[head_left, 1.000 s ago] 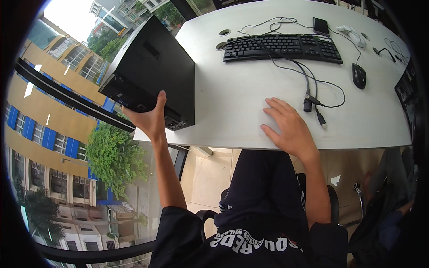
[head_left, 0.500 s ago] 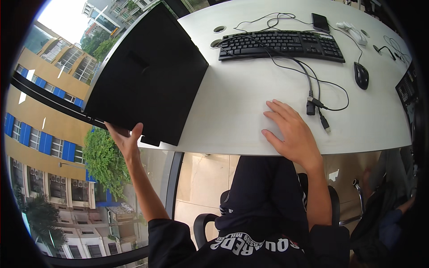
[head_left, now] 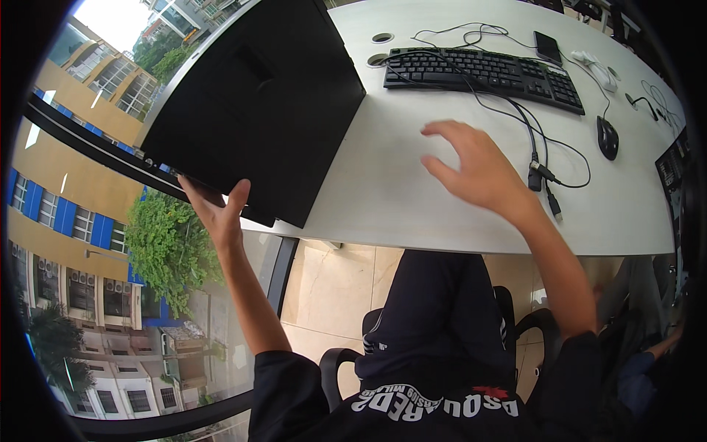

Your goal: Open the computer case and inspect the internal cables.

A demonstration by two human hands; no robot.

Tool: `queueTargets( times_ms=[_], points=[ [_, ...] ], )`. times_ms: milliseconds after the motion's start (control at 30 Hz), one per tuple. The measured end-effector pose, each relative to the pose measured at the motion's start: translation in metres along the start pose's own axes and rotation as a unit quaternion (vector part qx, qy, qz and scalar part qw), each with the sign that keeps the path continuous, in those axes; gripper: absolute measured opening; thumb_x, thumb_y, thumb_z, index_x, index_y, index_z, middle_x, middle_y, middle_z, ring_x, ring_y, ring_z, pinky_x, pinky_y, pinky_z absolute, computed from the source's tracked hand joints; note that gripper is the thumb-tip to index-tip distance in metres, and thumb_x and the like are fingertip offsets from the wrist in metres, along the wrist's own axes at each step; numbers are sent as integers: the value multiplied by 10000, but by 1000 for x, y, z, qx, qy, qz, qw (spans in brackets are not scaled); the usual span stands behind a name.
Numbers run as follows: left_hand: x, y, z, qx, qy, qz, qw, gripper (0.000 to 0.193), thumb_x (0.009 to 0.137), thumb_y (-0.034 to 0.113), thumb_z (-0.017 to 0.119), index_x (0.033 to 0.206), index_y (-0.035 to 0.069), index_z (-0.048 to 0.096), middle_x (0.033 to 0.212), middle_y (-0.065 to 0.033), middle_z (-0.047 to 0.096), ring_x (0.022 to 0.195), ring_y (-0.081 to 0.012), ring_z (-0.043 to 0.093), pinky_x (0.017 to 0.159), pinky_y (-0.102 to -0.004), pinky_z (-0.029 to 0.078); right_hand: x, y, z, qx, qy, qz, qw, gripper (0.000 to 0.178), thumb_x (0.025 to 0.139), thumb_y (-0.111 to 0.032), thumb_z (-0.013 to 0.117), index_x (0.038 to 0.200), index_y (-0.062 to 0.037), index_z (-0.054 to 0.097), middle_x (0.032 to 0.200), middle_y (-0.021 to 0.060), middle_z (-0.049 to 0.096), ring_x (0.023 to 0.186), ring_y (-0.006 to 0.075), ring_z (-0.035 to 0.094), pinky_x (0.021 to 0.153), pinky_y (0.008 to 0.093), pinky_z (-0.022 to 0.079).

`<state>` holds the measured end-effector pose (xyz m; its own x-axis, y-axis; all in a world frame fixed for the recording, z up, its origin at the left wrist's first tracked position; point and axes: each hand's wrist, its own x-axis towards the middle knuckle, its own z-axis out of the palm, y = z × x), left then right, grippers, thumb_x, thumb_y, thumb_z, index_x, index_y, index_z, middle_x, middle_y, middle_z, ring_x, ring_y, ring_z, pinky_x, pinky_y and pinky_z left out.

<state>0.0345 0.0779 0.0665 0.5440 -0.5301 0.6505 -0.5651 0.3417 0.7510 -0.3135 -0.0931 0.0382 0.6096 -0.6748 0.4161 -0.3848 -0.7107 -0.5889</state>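
A black desktop computer case [head_left: 258,110] stands at the left end of the white desk [head_left: 398,177]. At its near edge my left hand [head_left: 219,210] grips it, the thumb toward the side panel and the fingers partly hidden around the edge. Over the desk, to the right of the case, my right hand [head_left: 471,166] has its thumb and fingers apart and holds nothing. Closest to that hand on its right are black cables [head_left: 535,173] with plugs at their ends, one a USB plug [head_left: 555,208].
Behind the cables lies a black keyboard [head_left: 486,76], with a black mouse [head_left: 607,138] to its right. A dark phone [head_left: 546,48] and a white power strip [head_left: 595,70] sit at the far right. A window frame [head_left: 96,144] runs beside the desk on the left.
My right hand has risen and moved away from me toward the case. My left hand stays at the case's near edge. The whole view has shifted slightly.
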Motion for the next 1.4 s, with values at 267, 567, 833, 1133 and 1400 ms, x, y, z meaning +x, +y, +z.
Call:
queueTargets(
  times_ms=[267, 567, 833, 1133, 1400],
  points=[
    [-4, -10, 14, -31, 27, 20, 999, 1197, 672, 251, 944, 1583, -52, 229, 1493, -190, 425, 1373, -297, 415, 1172, -378, 291, 172, 56, 93, 177, 84, 91, 976, 536, 938, -337, 621, 1300, 58, 633, 1293, 268, 674, 1242, 360, 643, 1045, 411, 491],
    [-11, -10, 6, -21, 47, 2, 999, 1311, 674, 250, 947, 1616, -88, 99, 1595, -224, 320, 1466, -315, 328, 1223, -404, 232, 204, 41, 109, 491, 16, 178, 852, 555, 1046, -453, 440, 1424, -73, 584, 1393, 93, 637, 1272, 197, 584, 1106, 367, 405],
    [-6, -21, 6, -15, 57, 23, 998, 1284, 647, 306, 951, 1607, -64, 183, 1555, -209, 378, 1433, -326, 379, 1210, -424, 266, 199, 39, 125, 507, 50, 122, 852, 537, 1031, -393, 397, 1290, 3, 652, 1192, 104, 668, 1109, 201, 585, 1019, 337, 407],
    [3, -36, -23, -70, 0, 4, 998, 1243, 631, 373, 962, 1602, -1, 281, 1463, -157, 473, 1346, -318, 481, 1150, -431, 380, 160, 28, 108, 430, 23, 133, 893, 478, 988, -179, 465, 1442, -66, 564, 1405, 77, 611, 1345, 181, 515, 1099, 310, 384],
    [19, -83, -77, -169, -48, -118, 977, 1138, 572, 310, 903, 1531, -12, 382, 1378, -138, 537, 1266, -331, 567, 1058, -448, 500, 88, 6, 94, 319, 119, 101, 935, 621, 880, -112, 613, 1459, 33, 443, 1440, 259, 552, 1384, 374, 510, 1161, 417, 394]
  ],
)
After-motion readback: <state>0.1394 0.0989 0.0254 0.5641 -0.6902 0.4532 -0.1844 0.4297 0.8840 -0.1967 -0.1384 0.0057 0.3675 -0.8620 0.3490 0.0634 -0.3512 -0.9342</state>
